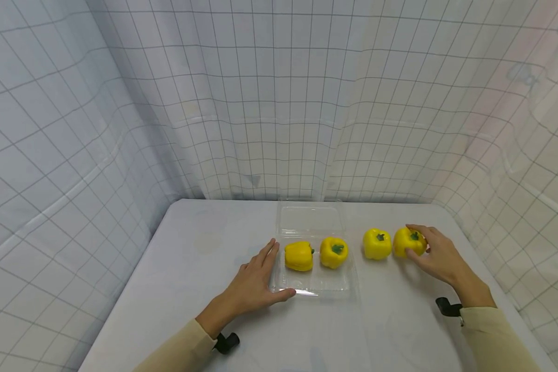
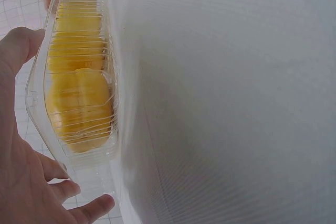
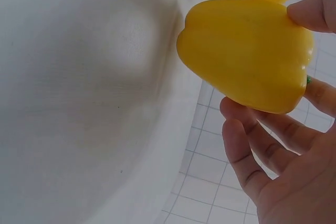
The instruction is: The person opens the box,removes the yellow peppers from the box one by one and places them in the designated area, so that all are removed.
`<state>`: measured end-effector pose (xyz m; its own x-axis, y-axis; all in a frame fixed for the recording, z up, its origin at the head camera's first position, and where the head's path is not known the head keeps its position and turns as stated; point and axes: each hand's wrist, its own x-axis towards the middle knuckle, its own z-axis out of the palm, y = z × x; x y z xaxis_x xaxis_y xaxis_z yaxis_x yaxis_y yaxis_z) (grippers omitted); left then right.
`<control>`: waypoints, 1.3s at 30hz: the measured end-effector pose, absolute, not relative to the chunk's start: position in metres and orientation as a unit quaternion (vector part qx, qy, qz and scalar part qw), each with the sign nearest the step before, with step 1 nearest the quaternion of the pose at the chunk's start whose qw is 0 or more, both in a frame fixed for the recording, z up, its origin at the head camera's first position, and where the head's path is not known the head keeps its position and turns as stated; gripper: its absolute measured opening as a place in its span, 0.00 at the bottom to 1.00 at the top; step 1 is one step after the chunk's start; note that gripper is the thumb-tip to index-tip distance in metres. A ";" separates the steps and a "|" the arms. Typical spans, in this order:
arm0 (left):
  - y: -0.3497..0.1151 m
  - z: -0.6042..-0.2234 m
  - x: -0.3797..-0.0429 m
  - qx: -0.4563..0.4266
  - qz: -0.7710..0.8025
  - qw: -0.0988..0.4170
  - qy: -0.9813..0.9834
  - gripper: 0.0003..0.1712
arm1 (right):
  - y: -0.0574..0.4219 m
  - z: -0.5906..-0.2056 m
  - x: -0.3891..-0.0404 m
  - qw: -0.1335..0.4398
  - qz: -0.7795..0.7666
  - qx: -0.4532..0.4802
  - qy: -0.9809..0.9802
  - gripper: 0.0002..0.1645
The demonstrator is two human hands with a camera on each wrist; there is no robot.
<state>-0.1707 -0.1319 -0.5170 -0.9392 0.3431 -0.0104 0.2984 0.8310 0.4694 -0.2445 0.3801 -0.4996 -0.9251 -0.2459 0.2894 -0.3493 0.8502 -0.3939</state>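
My right hand [image 1: 439,257] holds a yellow bell pepper [image 1: 406,242] at the right of the table, thumb on one side and fingers on the other. In the right wrist view this bell pepper [image 3: 247,56] shows large, its green stem mostly hidden. Just left of it stands another yellow pepper [image 1: 376,244]. A clear plastic container [image 1: 325,285] has two peppers inside, one lying on its side [image 1: 298,256] and one stem up [image 1: 333,252]. With fingers spread, my left hand [image 1: 253,285] touches the container's left side and front rim.
The container's clear lid [image 1: 310,219] lies folded back toward the rear edge of the white table [image 1: 204,258]. Grid-patterned white curtains [image 1: 269,103] hang behind and at both sides. A small black device [image 1: 227,342] sits at each wrist.
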 end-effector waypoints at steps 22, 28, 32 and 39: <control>-0.132 -0.519 -0.172 0.166 0.243 0.045 0.955 0.75 | 0.383 -0.503 -0.242 0.062 0.209 0.152 -0.964 0.42; -0.131 -0.519 -0.171 0.166 0.241 0.042 0.955 0.74 | 0.382 -0.503 -0.241 0.051 0.206 0.147 -0.966 0.43; -0.131 -0.519 -0.171 0.165 0.243 0.042 0.955 0.74 | 0.381 -0.503 -0.241 0.051 0.202 0.145 -0.967 0.43; -0.131 -0.520 -0.171 0.164 0.244 0.044 0.955 0.75 | 0.380 -0.501 -0.240 0.056 0.195 0.144 -0.968 0.44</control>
<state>-0.1712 -0.1314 -0.5199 -0.9426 0.3340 -0.0033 0.2914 0.8272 0.4805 -0.2400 0.3804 -0.5008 -0.9522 -0.2570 0.1649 -0.3008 0.8822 -0.3623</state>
